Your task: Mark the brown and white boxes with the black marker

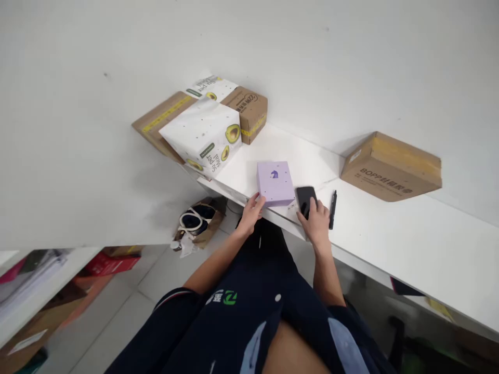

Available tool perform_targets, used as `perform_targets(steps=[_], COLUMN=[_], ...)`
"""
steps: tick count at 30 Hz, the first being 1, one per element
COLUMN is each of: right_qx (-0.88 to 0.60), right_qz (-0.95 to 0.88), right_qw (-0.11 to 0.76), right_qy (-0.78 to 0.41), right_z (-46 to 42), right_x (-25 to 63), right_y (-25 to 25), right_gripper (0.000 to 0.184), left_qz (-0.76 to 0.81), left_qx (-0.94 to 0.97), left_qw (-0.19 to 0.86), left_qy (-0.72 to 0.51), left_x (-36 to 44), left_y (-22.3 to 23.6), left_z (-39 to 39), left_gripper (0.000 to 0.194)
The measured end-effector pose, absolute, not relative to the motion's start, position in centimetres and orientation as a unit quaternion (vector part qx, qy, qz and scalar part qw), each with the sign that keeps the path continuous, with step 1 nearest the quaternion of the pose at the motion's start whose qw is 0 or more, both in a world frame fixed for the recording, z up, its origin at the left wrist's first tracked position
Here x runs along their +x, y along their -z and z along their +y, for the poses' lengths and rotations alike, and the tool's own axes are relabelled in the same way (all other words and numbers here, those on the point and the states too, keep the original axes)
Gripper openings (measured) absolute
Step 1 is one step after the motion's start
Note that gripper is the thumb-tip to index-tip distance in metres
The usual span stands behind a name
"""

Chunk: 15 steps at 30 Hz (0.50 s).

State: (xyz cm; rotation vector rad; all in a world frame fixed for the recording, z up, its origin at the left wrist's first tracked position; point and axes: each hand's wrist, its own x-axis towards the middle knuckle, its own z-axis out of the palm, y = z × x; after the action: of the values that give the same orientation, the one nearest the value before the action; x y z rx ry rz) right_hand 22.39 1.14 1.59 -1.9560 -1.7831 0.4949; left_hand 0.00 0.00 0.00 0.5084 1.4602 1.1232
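Observation:
A small light-purple box (274, 181) with a dark purple emblem on its lid lies near the front edge of the white table. My left hand (251, 212) grips the box's near left corner, fingers and thumb bent around it. Just right of the box, a black smartphone (305, 199) rests screen up on the table. My right hand (316, 223) is closed over the phone's lower part, thumb at its left edge and fingers over its right side. A black marker pen (332, 210) lies beside that hand, not touched by it.
White cartons with avocado prints (206, 137) and a brown carton (249, 111) stand at the back left. Another brown carton (392, 169) is against the wall at right. Below the table's left end, an open carton (206, 228) with odds and ends sits on the floor.

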Motion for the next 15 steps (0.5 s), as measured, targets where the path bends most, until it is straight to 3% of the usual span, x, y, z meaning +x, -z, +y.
perform_targets(steps=[6, 15], right_qx=[-0.563, -0.527], right_qz=[-0.667, -0.57], right_qw=[0.346, 0.393], right_qy=[-0.345, -0.493], right_z=[2.1, 1.6], right_x=[18.2, 14.3], right_y=[-1.9, -2.4], right_gripper=[0.085, 0.091], left_qz=[0.599, 0.636], left_qx=[0.19, 0.246], left_qw=[0.58, 0.492], left_qy=[-0.518, -0.54], left_x=[0.1, -2.8], left_y=[-0.8, -2.6], left_z=[0.0, 3.0], left_gripper=[0.061, 0.062])
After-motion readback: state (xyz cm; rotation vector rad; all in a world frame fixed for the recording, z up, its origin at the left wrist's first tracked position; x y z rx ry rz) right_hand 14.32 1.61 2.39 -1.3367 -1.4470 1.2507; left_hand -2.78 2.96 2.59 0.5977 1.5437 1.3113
